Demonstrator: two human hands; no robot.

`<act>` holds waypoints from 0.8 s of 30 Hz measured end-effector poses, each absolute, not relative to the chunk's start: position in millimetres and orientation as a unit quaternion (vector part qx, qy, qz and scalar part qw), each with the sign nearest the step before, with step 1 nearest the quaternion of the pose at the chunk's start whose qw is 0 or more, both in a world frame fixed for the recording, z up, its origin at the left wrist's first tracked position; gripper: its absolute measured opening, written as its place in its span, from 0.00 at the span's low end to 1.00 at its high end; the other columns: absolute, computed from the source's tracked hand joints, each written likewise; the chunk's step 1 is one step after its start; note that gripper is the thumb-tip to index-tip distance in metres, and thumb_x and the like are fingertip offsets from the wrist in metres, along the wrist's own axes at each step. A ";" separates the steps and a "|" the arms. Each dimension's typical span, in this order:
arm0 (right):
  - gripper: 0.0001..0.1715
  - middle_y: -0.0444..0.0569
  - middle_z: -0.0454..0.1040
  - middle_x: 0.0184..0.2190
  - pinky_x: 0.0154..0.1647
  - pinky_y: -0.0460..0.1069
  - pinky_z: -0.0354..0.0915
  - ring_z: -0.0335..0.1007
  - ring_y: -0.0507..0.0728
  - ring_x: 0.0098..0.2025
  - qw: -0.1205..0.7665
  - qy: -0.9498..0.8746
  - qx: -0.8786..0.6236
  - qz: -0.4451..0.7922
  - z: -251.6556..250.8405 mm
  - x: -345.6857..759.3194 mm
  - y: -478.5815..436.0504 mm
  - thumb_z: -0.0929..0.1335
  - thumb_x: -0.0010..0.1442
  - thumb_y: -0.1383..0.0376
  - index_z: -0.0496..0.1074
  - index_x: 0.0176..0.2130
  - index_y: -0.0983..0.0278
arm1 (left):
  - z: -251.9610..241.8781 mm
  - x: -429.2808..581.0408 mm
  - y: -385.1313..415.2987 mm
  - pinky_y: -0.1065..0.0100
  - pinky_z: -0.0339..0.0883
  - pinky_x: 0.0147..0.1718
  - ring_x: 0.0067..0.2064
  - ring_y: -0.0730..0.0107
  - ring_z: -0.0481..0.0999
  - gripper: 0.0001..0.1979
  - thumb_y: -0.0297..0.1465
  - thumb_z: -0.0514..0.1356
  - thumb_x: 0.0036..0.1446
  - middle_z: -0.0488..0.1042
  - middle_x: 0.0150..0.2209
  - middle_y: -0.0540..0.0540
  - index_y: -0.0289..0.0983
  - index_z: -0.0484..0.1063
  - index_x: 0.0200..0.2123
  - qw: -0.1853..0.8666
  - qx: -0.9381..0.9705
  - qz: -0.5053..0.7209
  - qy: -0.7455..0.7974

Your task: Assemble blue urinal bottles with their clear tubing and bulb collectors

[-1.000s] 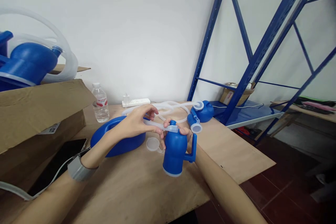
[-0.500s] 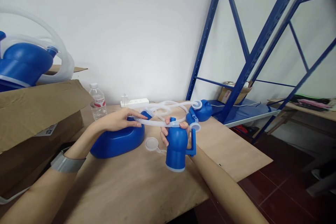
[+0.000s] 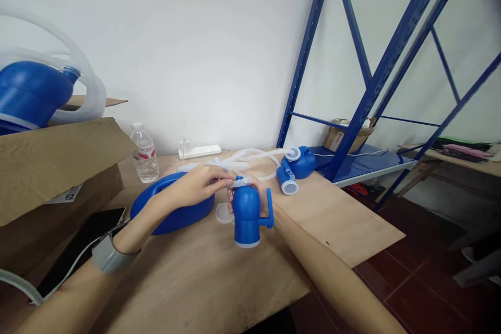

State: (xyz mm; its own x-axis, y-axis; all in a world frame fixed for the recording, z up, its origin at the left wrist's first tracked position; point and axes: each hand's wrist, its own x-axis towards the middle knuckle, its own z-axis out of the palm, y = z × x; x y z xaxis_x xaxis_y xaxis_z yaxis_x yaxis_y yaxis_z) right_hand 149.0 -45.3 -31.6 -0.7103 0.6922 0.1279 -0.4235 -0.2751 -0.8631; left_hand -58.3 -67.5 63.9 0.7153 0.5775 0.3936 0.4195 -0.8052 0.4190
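Note:
My right hand (image 3: 261,192) is wrapped round the back of a blue plastic cup-shaped piece (image 3: 247,214), which has an L-shaped handle and a pale rim at its lower end. A translucent hose (image 3: 239,182) lies across its top, bent close to the cup. My left hand (image 3: 203,183) is closed on this hose, thumb and fingers together just left of the cup. Behind the left forearm rests a large blue plastic container (image 3: 178,214). A round translucent cap (image 3: 224,213) lies beside the cup, partly hidden by it.
A second blue container (image 3: 304,163) with a handled cup (image 3: 289,180) and coiled hose (image 3: 250,154) lies at the table's back. To the left stand a cardboard box (image 3: 66,167), a water bottle (image 3: 145,154) and a black phone-like device (image 3: 82,245). Blue shelving (image 3: 376,83) rises on the right.
The cup has shifted left and slightly up with my right hand. My left hand has slid right along the hose, up to the cup, and its spread fingers have closed.

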 end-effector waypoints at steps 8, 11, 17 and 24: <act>0.28 0.49 0.76 0.33 0.30 0.51 0.72 0.77 0.59 0.31 0.319 -0.536 -0.119 0.772 -30.4 155.1 -46.1 0.68 0.58 0.45 0.69 0.44 0.64 | 66.4 -66.5 -62.6 0.69 0.68 0.39 0.37 0.67 0.78 0.16 0.43 0.59 0.64 0.82 0.37 0.48 0.38 0.79 0.41 0.168 0.896 0.278 0.304; 0.31 0.47 0.76 0.33 0.29 0.52 0.71 0.77 0.59 0.32 0.297 -0.559 -0.072 0.771 -31.1 161.1 -44.6 0.67 0.60 0.44 0.64 0.52 0.62 | 70.6 -76.4 -58.6 0.69 0.66 0.36 0.36 0.67 0.78 0.16 0.43 0.59 0.64 0.82 0.36 0.47 0.37 0.80 0.37 0.154 0.888 0.282 0.329; 0.31 0.47 0.77 0.30 0.28 0.52 0.71 0.77 0.60 0.28 0.186 -0.604 -0.141 0.762 -14.7 164.1 -49.2 0.67 0.57 0.49 0.57 0.53 0.61 | 72.1 -76.7 -61.2 0.70 0.66 0.36 0.37 0.67 0.78 0.15 0.42 0.60 0.62 0.82 0.37 0.47 0.38 0.81 0.39 0.159 0.900 0.239 0.328; 0.29 0.46 0.76 0.27 0.27 0.53 0.70 0.75 0.60 0.25 0.138 -0.605 -0.220 0.753 -2.8 163.1 -55.0 0.64 0.56 0.51 0.54 0.52 0.60 | 81.5 -74.8 -68.1 0.72 0.64 0.33 0.36 0.69 0.76 0.14 0.42 0.61 0.61 0.81 0.36 0.48 0.39 0.82 0.39 0.154 0.914 0.200 0.316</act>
